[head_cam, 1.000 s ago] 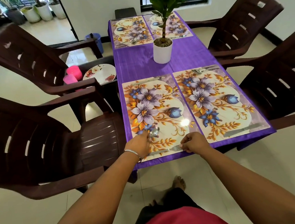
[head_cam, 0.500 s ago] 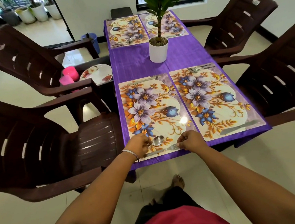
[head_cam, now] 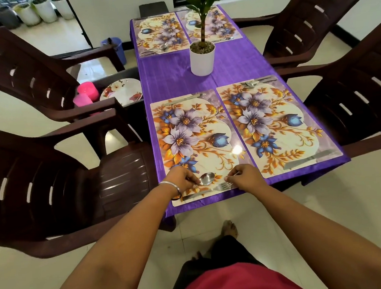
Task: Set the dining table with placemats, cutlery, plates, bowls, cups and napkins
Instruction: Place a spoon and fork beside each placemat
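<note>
The table (head_cam: 170,77) wears a purple cloth and several floral placemats. At the front edge of the near left placemat (head_cam: 196,144), my left hand (head_cam: 179,179) pinches the handle of a spoon (head_cam: 207,178), whose bowl rests on the mat. Just in front of it lies a fork (head_cam: 205,191), flat along the mat's edge. My right hand (head_cam: 244,177), fingers curled, pinches the fork's tine end. A knife (head_cam: 183,98) lies along this mat's far edge. The near right placemat (head_cam: 274,126) carries cutlery (head_cam: 255,82) at its far edge and a knife (head_cam: 309,159) at its near edge.
A white potted plant (head_cam: 202,58) stands mid-table. Two far placemats (head_cam: 160,32) hold cutlery. A stack of floral plates (head_cam: 121,91) and pink cups (head_cam: 87,92) sit on the far left chair's seat. Brown plastic chairs (head_cam: 51,182) flank both long sides of the table.
My left hand brought the spoon down and toward the table's front edge, so it now lies on the mat beside the fork. My right hand stayed at the fork's tines.
</note>
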